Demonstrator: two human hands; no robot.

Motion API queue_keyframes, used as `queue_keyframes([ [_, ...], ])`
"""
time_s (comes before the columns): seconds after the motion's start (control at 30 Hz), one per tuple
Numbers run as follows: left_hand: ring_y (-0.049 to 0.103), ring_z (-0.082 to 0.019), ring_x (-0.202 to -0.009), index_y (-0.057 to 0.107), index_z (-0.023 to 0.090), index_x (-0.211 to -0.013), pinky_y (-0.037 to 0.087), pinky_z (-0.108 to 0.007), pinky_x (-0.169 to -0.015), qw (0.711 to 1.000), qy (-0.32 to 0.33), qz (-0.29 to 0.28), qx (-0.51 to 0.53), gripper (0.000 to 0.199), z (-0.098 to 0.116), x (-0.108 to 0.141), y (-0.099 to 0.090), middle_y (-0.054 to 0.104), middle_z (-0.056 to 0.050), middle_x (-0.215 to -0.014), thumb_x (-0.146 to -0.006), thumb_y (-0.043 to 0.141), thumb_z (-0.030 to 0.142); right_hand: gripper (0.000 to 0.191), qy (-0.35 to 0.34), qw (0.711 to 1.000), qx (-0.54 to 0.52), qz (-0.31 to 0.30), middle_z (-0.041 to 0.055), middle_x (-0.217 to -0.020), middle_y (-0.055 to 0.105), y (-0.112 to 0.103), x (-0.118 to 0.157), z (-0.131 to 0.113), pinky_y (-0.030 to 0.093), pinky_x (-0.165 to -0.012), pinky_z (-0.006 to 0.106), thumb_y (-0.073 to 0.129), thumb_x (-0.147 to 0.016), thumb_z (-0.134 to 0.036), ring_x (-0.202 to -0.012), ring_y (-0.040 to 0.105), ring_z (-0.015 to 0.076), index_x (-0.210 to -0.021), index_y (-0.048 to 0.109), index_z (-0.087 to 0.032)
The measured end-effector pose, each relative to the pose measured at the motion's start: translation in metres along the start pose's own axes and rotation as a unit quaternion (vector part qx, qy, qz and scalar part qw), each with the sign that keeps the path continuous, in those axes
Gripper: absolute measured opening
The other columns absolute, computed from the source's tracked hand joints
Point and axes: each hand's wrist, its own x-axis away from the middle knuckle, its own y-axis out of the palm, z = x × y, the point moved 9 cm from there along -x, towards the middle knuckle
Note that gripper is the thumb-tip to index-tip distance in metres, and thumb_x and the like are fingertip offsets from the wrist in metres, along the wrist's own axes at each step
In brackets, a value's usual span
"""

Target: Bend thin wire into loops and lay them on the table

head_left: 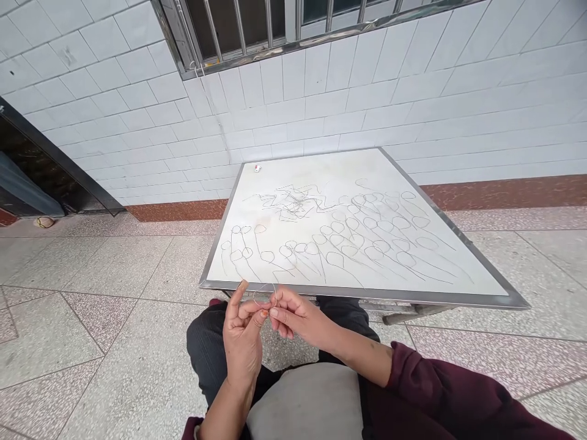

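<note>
Over my lap, just off the table's near edge, my left hand (245, 330) and my right hand (293, 315) meet at the fingertips. Between them is a thin wire loop (265, 285), its ring standing up above the fingers. My left thumb and finger pinch its lower part, with another left finger raised. The right thumb and forefinger close on the wire beside them. Where the wire ends run is hidden by the fingers. On the white table (275, 171) lie several looped wires (337, 241) with long tails, and a tangle of bent wires (298, 201) farther back.
A small white and red object (257, 168) sits at the table's far left corner. The table has a grey metal rim (367, 297). Behind it rises a white tiled wall (321, 104) with a barred window (275, 24). A dark doorway (36, 171) is at left.
</note>
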Motion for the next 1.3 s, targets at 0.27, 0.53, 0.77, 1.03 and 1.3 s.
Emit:
queue_keyframes([
  [0.27, 0.061, -0.008, -0.066, 0.049, 0.027, -0.132, 0.049, -0.027, -0.081, 0.999, -0.021, 0.005, 0.03, 0.059, 0.0, 0.002, -0.001, 0.069, 0.004, -0.079, -0.077, 0.071, 0.016, 0.028, 0.011, 0.998, -0.06, -0.013, -0.0043, -0.068, 0.059, 0.007, -0.002, 0.0, 0.037, -0.047, 0.017, 0.058, -0.088, -0.044, -0.052, 0.051, 0.0058, -0.089, 0.046, -0.02],
  [0.53, 0.061, -0.01, -0.07, 0.052, 0.027, -0.129, 0.05, -0.024, -0.075, 0.998, -0.012, -0.052, 0.031, 0.064, 0.006, 0.001, -0.002, 0.066, 0.005, -0.068, -0.071, 0.076, 0.018, 0.024, 0.015, 0.995, -0.066, -0.079, -0.0041, -0.067, 0.059, 0.017, 0.003, -0.001, 0.038, -0.049, 0.019, 0.057, -0.09, -0.041, -0.052, 0.049, 0.006, -0.09, 0.046, -0.019],
  [0.77, 0.06, -0.012, -0.07, 0.056, 0.027, -0.124, 0.052, -0.028, -0.073, 0.997, 0.008, -0.072, -0.04, 0.056, 0.015, 0.002, -0.004, 0.066, 0.004, -0.069, -0.072, 0.075, 0.017, 0.028, -0.013, 0.997, -0.045, -0.069, 0.0008, -0.085, 0.061, 0.015, 0.003, -0.006, 0.047, -0.072, 0.027, 0.056, -0.089, -0.044, -0.074, 0.057, 0.0094, -0.093, 0.05, -0.018],
  [1.03, 0.062, -0.015, -0.085, 0.058, 0.029, -0.123, 0.048, -0.032, -0.087, 0.995, 0.038, -0.059, -0.069, 0.054, 0.022, 0.007, -0.005, 0.067, 0.003, -0.068, -0.073, 0.074, 0.014, 0.033, 0.011, 0.999, -0.027, -0.027, -0.0024, -0.073, 0.056, 0.014, 0.002, -0.005, 0.048, -0.063, 0.026, 0.053, -0.089, -0.052, -0.065, 0.056, 0.0097, -0.089, 0.048, -0.019],
  [1.3, 0.063, -0.011, -0.068, 0.058, 0.029, -0.121, 0.052, -0.028, -0.076, 0.997, -0.001, -0.066, -0.034, 0.049, 0.013, 0.014, 0.002, 0.068, 0.004, -0.07, -0.075, 0.073, 0.017, 0.023, 0.022, 0.999, -0.018, -0.024, -0.0041, -0.073, 0.053, 0.014, 0.005, -0.006, 0.047, -0.059, 0.025, 0.051, -0.091, -0.043, -0.06, 0.052, 0.0081, -0.094, 0.045, -0.022],
])
